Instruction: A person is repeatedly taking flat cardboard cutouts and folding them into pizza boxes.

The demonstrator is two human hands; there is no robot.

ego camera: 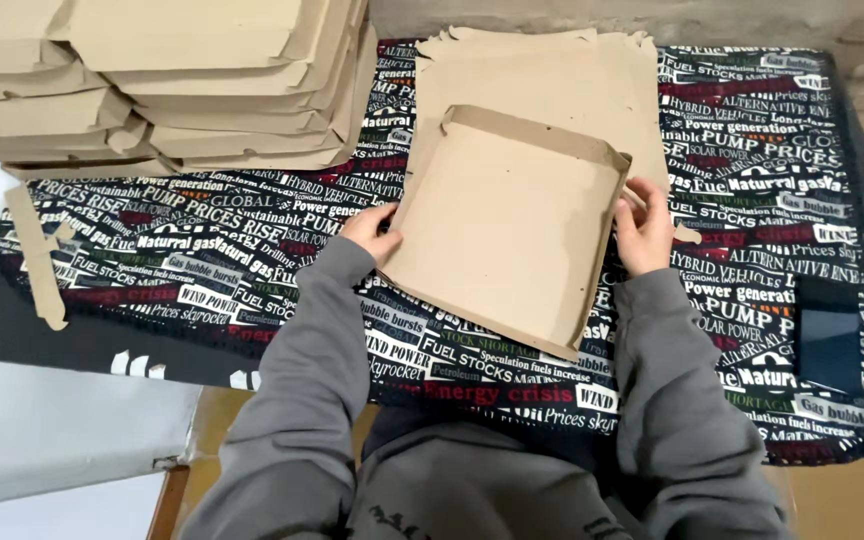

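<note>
Squarely between both hands [372,232], cardboard tray [507,235].

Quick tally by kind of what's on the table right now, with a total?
Half-folded cardboard box, held by left hand and right hand: 1
Pile of flat cardboard blanks: 1
Stack of folded boxes: 1
Loose cardboard strip: 1
Phone: 1
Total: 5
</note>
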